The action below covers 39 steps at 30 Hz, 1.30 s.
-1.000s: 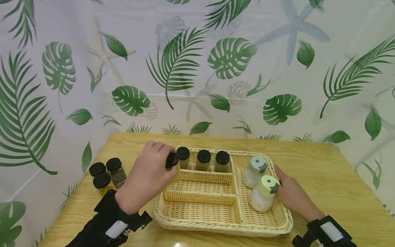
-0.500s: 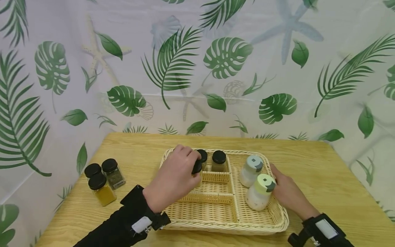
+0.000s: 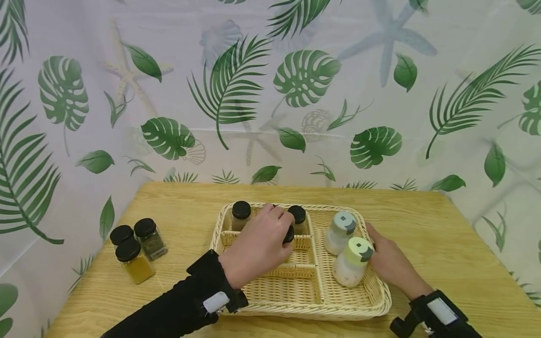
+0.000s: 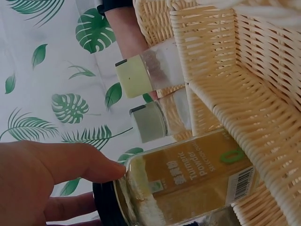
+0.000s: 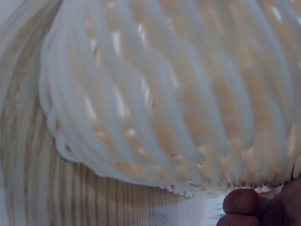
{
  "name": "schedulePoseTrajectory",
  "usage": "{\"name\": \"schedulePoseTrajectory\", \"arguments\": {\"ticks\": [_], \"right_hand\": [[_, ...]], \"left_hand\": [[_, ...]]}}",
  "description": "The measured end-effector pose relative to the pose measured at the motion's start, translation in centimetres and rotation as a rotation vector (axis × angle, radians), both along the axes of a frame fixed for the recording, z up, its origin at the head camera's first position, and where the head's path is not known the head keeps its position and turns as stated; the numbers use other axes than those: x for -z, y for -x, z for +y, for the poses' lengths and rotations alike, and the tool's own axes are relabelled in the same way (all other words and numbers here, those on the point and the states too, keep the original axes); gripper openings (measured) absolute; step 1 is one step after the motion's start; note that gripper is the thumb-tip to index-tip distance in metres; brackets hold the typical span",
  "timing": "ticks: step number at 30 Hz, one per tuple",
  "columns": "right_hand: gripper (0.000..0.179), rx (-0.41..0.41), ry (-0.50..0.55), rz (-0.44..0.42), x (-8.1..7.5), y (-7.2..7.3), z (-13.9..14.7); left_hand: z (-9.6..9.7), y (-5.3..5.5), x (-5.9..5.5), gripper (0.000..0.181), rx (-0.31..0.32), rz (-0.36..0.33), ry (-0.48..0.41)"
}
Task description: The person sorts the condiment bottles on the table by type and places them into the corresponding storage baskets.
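My left hand [image 3: 259,246] pinches the black lid of a turmeric powder jar [image 4: 193,172] over the wicker basket [image 3: 334,311]. In the left wrist view the jar's lower end is at a woven divider [image 4: 221,110], its printed label showing. In the head view my hand hides most of that jar. My right hand [image 3: 390,263] grips the basket's right side, with its fingers [image 5: 241,201] at the weave. Two black-lidded jars, one at the left [image 3: 241,217] and one at the right [image 3: 297,219], stand in the back compartment; another between them is mostly hidden.
The right compartment holds a grey-capped shaker [image 3: 339,233] and a yellow-green-capped shaker [image 3: 351,263]. Left of the basket, a yellow-filled jar [image 3: 136,264] stands with two other black-lidded jars on the wooden table [image 3: 181,202]. A leaf-patterned cloth [image 3: 253,94] hangs behind.
My left hand has carried the turmeric jar rightward from the basket's left side to its middle compartments. My right hand keeps its grip on the basket; the whole view has shifted slightly.
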State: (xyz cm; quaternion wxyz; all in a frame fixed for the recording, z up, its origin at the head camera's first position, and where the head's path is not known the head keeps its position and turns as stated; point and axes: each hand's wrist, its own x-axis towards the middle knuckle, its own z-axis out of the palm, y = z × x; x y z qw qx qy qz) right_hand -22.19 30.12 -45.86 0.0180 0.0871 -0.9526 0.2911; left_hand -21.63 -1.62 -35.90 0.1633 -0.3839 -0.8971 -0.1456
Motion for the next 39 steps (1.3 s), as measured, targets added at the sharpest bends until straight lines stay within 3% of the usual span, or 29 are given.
{"name": "schedulePoseTrajectory", "arguments": {"ticks": [11, 26, 39], "right_hand": [[0.057, 0.001, 0.015, 0.016, 0.0, -0.1, 0.0], [0.058, 0.008, 0.013, 0.019, -0.1, -0.1, -0.1], [0.058, 0.018, 0.038, 0.016, 0.1, -0.1, -0.1]], "left_hand": [[2.1, 0.5, 1.3, 0.025, 0.018, -0.01, 0.071], [3.7, 1.1, 3.1, 0.027, 0.045, -0.018, 0.139], [4.2, 0.8, 3.1, 0.027, 0.012, -0.024, 0.174]]}}
